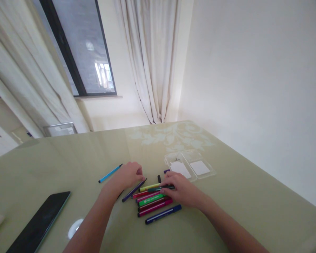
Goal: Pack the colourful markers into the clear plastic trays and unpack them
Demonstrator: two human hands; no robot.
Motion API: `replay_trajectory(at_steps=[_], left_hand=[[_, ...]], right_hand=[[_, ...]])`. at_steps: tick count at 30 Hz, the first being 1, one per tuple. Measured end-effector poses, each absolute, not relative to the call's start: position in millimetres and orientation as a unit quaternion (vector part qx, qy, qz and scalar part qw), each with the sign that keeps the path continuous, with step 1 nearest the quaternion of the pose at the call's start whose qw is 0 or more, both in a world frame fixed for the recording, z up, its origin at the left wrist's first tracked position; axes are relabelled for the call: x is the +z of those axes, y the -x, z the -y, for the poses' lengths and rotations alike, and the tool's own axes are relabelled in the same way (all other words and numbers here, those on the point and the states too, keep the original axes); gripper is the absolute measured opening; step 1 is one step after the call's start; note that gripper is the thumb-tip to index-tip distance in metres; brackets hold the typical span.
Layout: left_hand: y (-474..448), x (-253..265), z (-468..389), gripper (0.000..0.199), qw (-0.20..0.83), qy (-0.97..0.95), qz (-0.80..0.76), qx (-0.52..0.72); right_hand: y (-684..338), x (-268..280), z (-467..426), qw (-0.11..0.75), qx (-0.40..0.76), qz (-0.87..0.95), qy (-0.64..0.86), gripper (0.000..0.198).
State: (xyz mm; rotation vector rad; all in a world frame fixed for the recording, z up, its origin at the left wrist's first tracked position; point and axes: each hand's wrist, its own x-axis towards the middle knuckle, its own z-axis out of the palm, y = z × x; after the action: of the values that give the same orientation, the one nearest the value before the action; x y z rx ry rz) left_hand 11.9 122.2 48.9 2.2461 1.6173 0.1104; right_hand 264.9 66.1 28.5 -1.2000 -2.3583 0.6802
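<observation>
While a slim light-blue pen (pixel 110 173) lies apart, a curled left hand (pixel 130 174), grip unclear, rests beside an uncapped dark-purple pen (pixel 131 192); most bright plastic pens (pixel 151 199) appear grouped, one black cap (pixel 159 179) off, as a half-closed right hand (pixel 180 188) pinches a dark-green pen (pixel 154 190) inside the pale-green table (pixel 239 182)'s right edge.

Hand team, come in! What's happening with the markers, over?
Left hand by the tip of a dark purple marker. Right hand over the marker pile, grip unclear. Possible obstacle: loose black cap beyond the pile.
</observation>
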Motion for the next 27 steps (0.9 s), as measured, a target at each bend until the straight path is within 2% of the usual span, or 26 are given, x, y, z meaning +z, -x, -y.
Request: replay_trajectory(at_steps=[3, 8, 11, 15, 20, 24, 27], left_hand=[[-12, 41, -121, 0.010, 0.195, -0.799, -0.569, 0.015], [-13, 40, -119, 0.009, 0.197, -0.805, -0.560, 0.006], [-13, 47, -119, 0.012, 0.194, -0.809, -0.555, 0.016], [-10, 61, -121, 0.017, 0.186, -0.808, -0.556, 0.058], [-11, 74, -119, 0.024, 0.241, -0.802, -0.523, 0.160], [-18, 82, -115, 0.025, 0.316, -0.787, -0.488, 0.207], [-20, 86, -114, 0.027, 0.317, -0.796, -0.467, 0.221]], right_hand=[[-264, 23, -67, 0.200, 0.245, 0.847, 0.428, 0.016], [-264, 27, -68, 0.207, 0.239, 0.843, 0.436, 0.010], [-265, 25, -72, 0.228, 0.208, 0.827, 0.470, 0.018], [-269, 15, -83, 0.243, 0.091, 0.803, 0.536, 0.020], [-265, 10, -96, 0.160, -0.011, 0.815, 0.556, 0.014], [-257, 7, -99, 0.161, -0.014, 0.824, 0.544, 0.012], [-253, 5, -98, 0.196, 0.008, 0.825, 0.530, 0.010]])
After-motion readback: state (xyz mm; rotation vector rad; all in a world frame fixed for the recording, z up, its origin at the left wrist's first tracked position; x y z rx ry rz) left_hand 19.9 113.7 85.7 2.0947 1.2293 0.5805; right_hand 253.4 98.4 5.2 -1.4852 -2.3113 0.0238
